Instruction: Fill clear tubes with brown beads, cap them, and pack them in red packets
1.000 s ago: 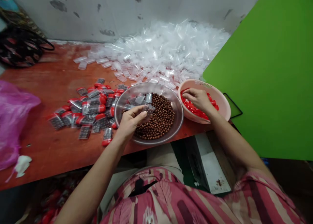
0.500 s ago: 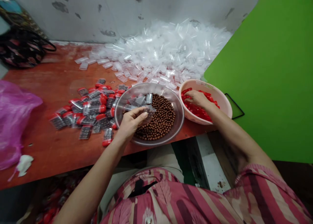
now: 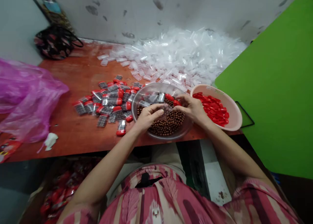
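My left hand [image 3: 150, 116] pinches a small clear plastic case [image 3: 166, 111] above the metal bowl [image 3: 187, 129]. My right hand [image 3: 193, 108] is beside it over the same bowl, its fingers closed on a red cap [image 3: 176, 103] near the case's right end. Brown beads [image 3: 168, 124] fill much of the bowl, and several clear cases [image 3: 150, 98] lie on them at the back left. Another red piece shows just behind the fingers. To the right, the pink basin [image 3: 234, 116] holds many red caps [image 3: 215, 109].
Filled cases with red caps [image 3: 111, 102] lie left of the bowl on the red table [image 3: 73, 137]. Empty clear cases [image 3: 186, 54] are heaped along the wall. A purple plastic bag [image 3: 29, 100], a dark floral bag [image 3: 55, 43] and a green panel [image 3: 274, 87] flank the work area.
My right hand has come out of the pink basin to the bowl, bringing a red cap beside the case in my left hand. The whole view has shifted, with the table things now farther right.
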The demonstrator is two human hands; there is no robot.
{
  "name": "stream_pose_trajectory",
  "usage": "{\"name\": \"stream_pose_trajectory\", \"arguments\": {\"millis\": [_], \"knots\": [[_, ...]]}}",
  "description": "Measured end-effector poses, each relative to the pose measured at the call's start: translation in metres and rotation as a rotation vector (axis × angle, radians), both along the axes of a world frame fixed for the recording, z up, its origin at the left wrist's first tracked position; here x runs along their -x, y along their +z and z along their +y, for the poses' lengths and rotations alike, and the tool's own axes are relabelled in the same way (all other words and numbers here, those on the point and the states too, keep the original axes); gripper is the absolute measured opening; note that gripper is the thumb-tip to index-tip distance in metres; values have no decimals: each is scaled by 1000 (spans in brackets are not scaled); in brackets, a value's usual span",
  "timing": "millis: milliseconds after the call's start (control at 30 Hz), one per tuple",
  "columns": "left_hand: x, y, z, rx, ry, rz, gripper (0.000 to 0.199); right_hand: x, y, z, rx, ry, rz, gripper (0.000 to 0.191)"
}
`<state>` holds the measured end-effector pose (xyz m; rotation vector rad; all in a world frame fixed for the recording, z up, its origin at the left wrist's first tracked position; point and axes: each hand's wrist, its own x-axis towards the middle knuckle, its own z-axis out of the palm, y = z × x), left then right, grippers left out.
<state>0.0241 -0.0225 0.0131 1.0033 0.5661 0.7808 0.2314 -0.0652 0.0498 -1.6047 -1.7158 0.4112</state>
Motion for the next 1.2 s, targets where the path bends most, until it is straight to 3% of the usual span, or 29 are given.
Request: {"name": "stream_pose_trajectory", "arguments": {"millis": [133, 233, 333, 400, 533, 633, 800, 933, 1067, 1200], "knots": [[-2, -4, 2, 7, 108, -75, 45, 33, -5, 2, -22, 132, 41, 32], [-3, -5, 3, -3, 139, -100, 45, 34, -4, -1, 207, 186, 362, 38], [-3, -7, 3, -41, 70, -99, 43, 25, -2, -4, 388, 120, 631, 34], [-3, -8, 3, -74, 41, -81, 42, 19, 1, -5, 407, 65, 669, 32], [-4, -13, 5, -216, 105, 13, 37, 14, 12, -6, 216, -2, 578, 38], [-3, -14, 6, -346, 117, 80, 32, 19, 18, -8, 53, 22, 461, 43], [3, -12, 2, -449, 177, 147, 29, 28, 11, -9, 34, 119, 217, 33], [5, -8, -2, -487, 249, 179, 27, 31, 8, -14, -31, 92, 149, 23], [4, -5, -4, -506, 223, 188, 27, 34, 15, -16, -137, 43, 68, 23], [6, -6, -5, -500, 212, 187, 27, 36, 15, -8, -76, 131, 34, 19]]}}
